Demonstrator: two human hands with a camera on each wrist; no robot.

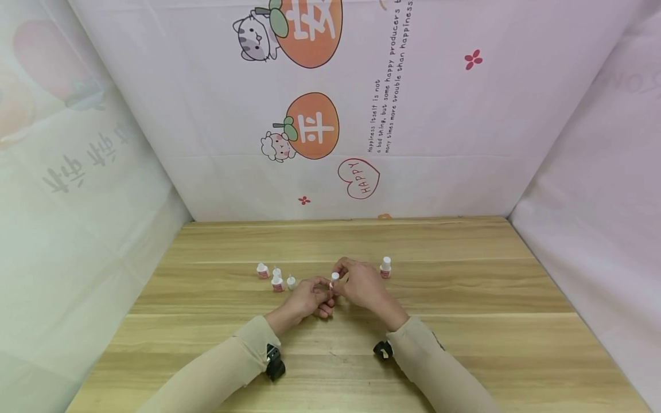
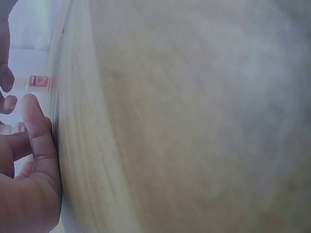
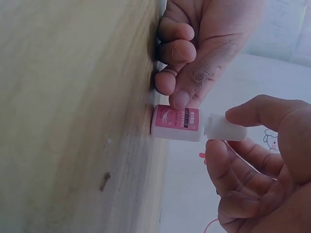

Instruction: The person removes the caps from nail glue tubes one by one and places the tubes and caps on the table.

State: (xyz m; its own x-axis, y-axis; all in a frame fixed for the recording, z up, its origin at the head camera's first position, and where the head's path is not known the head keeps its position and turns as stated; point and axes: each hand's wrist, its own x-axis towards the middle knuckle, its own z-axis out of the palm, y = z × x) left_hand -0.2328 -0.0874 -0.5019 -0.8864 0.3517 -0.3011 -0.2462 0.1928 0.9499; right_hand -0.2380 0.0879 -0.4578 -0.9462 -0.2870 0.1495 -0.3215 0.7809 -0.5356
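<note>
A small nail glue bottle (image 3: 177,124) with a pink label stands upright on the table between my hands. Curled at its lower part, my left hand (image 1: 310,297) grips the bottle, thumb against the label in the right wrist view. My right hand (image 1: 364,284) pinches the white cap (image 3: 226,128) between thumb and forefinger. Cap and bottle neck are close together, with a narrow white band of neck showing. Left of my left hand stand two more bottles (image 1: 263,271) and two white caps (image 1: 291,283), each with a thin stem pointing up.
Another capped bottle (image 1: 385,268) stands just beyond my right hand. The wooden table (image 1: 465,332) meets a printed white cloth wall (image 1: 428,178) at the back, with cloth sides left and right. Black wrist cameras (image 1: 275,362) sit under both sleeves.
</note>
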